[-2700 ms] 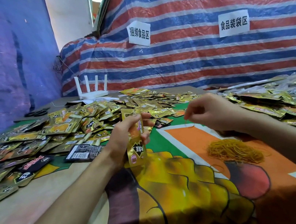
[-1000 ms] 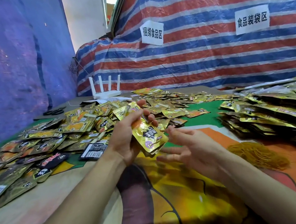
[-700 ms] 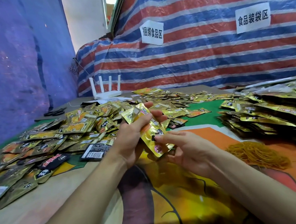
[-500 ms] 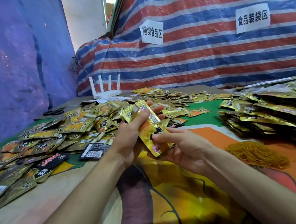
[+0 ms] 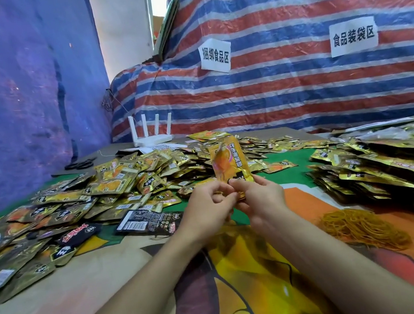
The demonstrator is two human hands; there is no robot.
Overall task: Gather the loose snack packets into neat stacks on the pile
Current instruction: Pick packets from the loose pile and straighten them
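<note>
A small bundle of gold snack packets [image 5: 229,163] stands upright in front of me, above the table. My left hand [image 5: 208,210] and my right hand [image 5: 259,197] both pinch its lower end, fingers curled round it. Loose gold packets [image 5: 113,187] lie spread over the left and middle of the table. On the right sits a pile of stacked packets [image 5: 389,164].
A heap of yellow rubber bands [image 5: 361,227] lies on the printed cloth to the right of my hands. Dark packets [image 5: 145,219] lie left of my hands. A white router [image 5: 151,135] and scissors [image 5: 79,164] are at the back. A striped tarp [image 5: 296,76] walls the rear.
The bundle was tilted in my left hand alone; my right hand came in and took hold of it too. Now both hands hold it upright by its bottom end.
</note>
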